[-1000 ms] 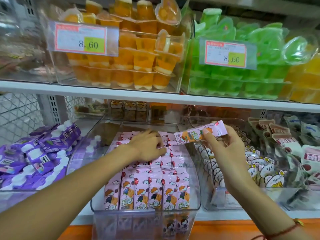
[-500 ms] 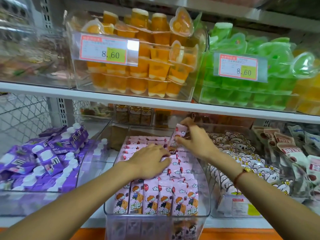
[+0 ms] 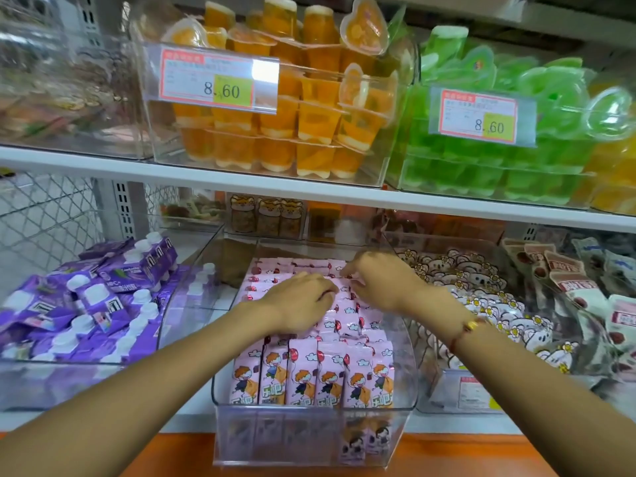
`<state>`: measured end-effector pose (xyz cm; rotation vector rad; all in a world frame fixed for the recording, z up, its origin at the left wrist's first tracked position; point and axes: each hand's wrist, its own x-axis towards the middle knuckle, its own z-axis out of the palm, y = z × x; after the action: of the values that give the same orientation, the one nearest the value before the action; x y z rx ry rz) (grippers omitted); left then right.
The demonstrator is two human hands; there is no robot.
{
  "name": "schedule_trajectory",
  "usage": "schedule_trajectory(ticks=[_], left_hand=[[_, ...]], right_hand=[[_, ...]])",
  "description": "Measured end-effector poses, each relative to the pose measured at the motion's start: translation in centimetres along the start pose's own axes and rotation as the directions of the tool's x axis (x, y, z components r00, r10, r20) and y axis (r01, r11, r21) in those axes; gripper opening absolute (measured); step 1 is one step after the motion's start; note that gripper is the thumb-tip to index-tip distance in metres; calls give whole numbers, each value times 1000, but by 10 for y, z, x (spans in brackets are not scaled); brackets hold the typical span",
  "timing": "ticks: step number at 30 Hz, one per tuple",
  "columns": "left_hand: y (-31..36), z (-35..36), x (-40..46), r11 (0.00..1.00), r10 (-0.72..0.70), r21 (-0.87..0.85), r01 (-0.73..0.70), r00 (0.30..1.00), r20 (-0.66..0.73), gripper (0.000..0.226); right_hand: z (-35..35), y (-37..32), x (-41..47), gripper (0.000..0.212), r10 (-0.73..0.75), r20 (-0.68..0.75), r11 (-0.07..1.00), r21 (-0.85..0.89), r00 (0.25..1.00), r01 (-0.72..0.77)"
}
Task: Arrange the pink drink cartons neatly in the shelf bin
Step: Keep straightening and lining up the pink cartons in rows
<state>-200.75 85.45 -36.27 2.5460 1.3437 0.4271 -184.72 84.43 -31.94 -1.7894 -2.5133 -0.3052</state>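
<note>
Both hands were down in the clear shelf bin [image 3: 406,390] at the middle of the lower shelf, on top of the pink drink cartons [image 3: 309,373]. The left hand [image 3: 299,304] lay palm-down across the tops of the cartons, fingers loosely bent and pressing on them. The right hand [image 3: 382,284], just to its right and slightly farther in, had its fingers curled down among the far rows; whether it pinched a carton could not be told, since the fingertips were hidden. A red cord bracelet [image 3: 464,330] sat on the right wrist. The cartons stood upright in tidy rows, the near row facing forward with a cartoon child and balloon on each. To the left was a bin of purple pouches [image 3: 86,304] with white caps, to the right a bin of white cartoon-printed packets [image 3: 499,304]. On the upper shelf [image 3: 103,165] sat orange jelly cups [image 3: 275,132] and green jelly cups [image 3: 481,166], each bin with a price tag reading 8.60.
</note>
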Motion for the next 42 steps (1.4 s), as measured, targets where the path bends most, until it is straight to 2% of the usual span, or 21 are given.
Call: schedule_trajectory(ticks=[2,4,7,12,17,19,21,23,28,31,34,36,37,39,40,42], left_hand=[[2,-4,3,999,-21,-28,21,1000,1,37],[5,-9,8,997,-42,-57,43,999,17,34],[10,-16,17,993,-89,-72,93,995,53,32],[19,-19,25,994,-108,21,107,992,64,24],[24,-20,31,988,-151,-29,150,986,-63,16],[25,-20,30,964,-212,-192,182,966,-149,24],[27,-23,27,846,-331,-502,178,914,-236,26],[30,-28,21,722,-440,-683,113,836,-327,24],[34,-29,-15,633,-603,-772,-63,584,-543,19],[36,-28,-42,605,-603,-773,-191,525,-601,9],[39,-29,-65,567,-590,-781,-263,532,-608,5],[43,-28,-77,533,-570,-803,-267,589,-574,7],[44,-27,-83,509,-562,-821,-258,623,-544,7],[48,-26,-92,437,-556,-866,-243,684,-473,7],[49,-25,-96,398,-555,-886,-239,707,-439,10],[51,-24,-101,327,-549,-917,-230,743,-383,13]], right_hand=[[3,-6,-30,36,-53,-147,999,6,988,54],[11,-18,-60,34,-83,-203,996,18,976,89],[22,-26,-78,38,-107,-161,993,-64,981,97],[24,-28,-78,43,-130,-151,980,-168,980,104],[26,-28,-79,44,-123,-208,990,-100,970,104],[27,-28,-80,44,-106,-225,994,-63,969,94],[28,-28,-79,44,-97,-232,995,-51,968,87],[28,-27,-78,44,-99,-236,994,-57,967,88],[25,-27,-77,44,-96,-201,994,-68,975,83],[17,-25,-74,36,-95,-160,995,25,983,100],[2,-29,-76,31,42,-273,937,344,961,56],[-8,-40,-79,29,185,-332,804,592,925,52],[-12,-48,-82,30,225,-300,714,698,927,53],[-16,-64,-89,37,217,-201,570,821,955,43],[-15,-71,-92,40,197,-173,535,844,965,42],[-12,-78,-97,32,193,-176,466,882,965,67]])
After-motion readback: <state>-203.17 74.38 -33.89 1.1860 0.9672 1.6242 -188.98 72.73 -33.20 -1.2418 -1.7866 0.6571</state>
